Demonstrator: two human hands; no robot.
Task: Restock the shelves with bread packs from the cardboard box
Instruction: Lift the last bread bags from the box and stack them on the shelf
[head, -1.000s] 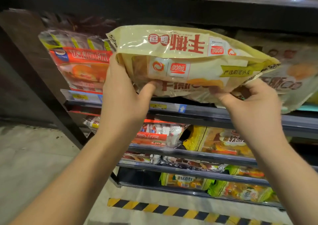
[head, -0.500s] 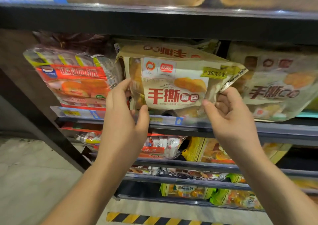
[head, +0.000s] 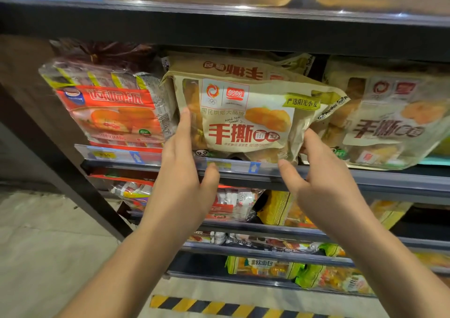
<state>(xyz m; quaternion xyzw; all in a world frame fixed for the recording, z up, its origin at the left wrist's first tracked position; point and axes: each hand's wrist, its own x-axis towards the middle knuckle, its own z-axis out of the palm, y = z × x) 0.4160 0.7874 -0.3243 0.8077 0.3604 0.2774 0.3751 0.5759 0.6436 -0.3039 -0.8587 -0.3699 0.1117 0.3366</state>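
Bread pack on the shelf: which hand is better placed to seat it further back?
Probably the right hand: its thumb and fingers bracket the lower right corner of the bread pack. The left hand only lays straight fingers on its left side.

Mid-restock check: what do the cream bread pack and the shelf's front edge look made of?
The bread pack looks like thin plastic film, mostly matte print with clear windows; it creases and wrinkles. The shelf edge looks like dark painted metal, faintly glossy, going by the straight highlights along it, though that's a guess.
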